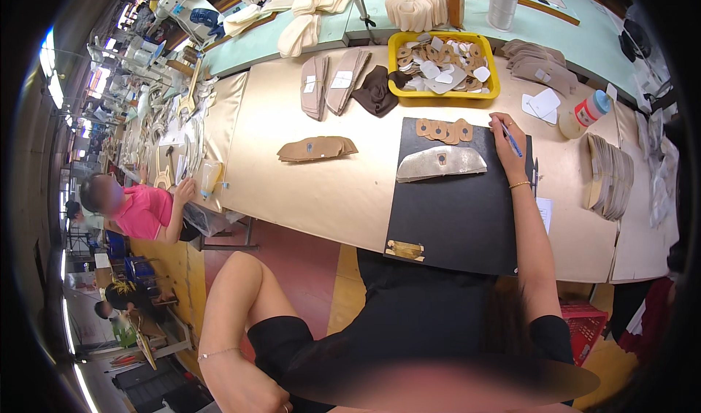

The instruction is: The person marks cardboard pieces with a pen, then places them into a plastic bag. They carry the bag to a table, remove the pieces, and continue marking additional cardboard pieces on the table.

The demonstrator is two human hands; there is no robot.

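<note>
A blue-and-white pen (512, 144) is held in my right hand (507, 137), at the upper right edge of a black board (456, 227). Left of that hand, a pale grey curved template (441, 165) lies on the board with a small tan piece showing in its middle. Just above the template is a row of several small brown pieces (443, 130) with dark spots. My left hand (259, 392) is raised close to my body at the lower edge, away from the table; its fingers are mostly hidden.
A yellow tray (495, 77) of small cut pieces stands at the back. Brown curved pieces (314, 148) lie left of the board. To the right are a glue bottle (580, 115), white cards (541, 105) and stacked pieces (610, 176). A co-worker in pink (150, 210) sits at left.
</note>
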